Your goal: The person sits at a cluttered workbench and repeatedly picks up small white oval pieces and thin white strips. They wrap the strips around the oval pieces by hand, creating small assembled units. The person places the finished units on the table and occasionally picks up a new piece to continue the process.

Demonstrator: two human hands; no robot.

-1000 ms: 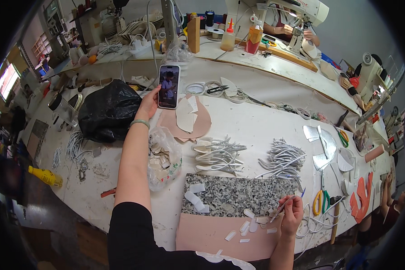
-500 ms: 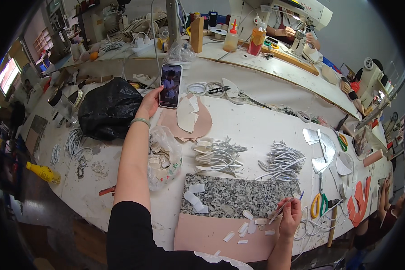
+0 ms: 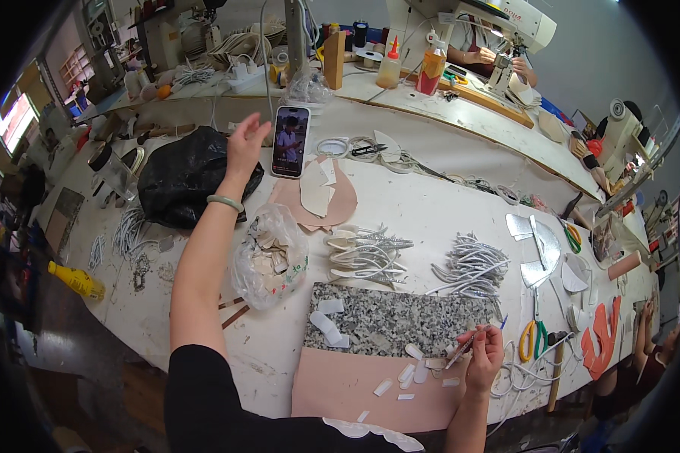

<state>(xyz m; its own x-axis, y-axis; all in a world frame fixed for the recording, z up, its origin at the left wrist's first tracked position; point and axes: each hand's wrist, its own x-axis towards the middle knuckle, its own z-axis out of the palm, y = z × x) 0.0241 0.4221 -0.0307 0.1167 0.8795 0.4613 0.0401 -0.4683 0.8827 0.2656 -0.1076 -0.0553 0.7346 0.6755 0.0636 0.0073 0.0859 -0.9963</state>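
Note:
My left hand (image 3: 247, 143) is raised beside the phone (image 3: 289, 143), its fingers apart and holding nothing. The phone stands upright at the back of the table with its screen lit. Pinched in my right hand (image 3: 484, 355) is a narrow silvery strap (image 3: 459, 352), over the near right of the speckled stone slab (image 3: 385, 321). Part of the strap is hidden by my fingers. Small white tabs (image 3: 406, 373) lie below it on the pink sheet (image 3: 340, 385), and other white pieces (image 3: 325, 326) rest on the slab's left end.
Behind the slab lie two bundles of silvery straps (image 3: 366, 257) (image 3: 472, 266). A clear plastic bag of pieces (image 3: 270, 257) and a black bag (image 3: 193, 177) are at left. Orange-and-green-handled scissors (image 3: 529, 341) and a hammer (image 3: 557, 374) lie right. A co-worker's hands (image 3: 482, 56) are at a sewing machine (image 3: 517, 30).
My left hand has let go of the phone and drawn away to its left and upward. The phone stays standing. My right hand keeps the strap, shifting only slightly.

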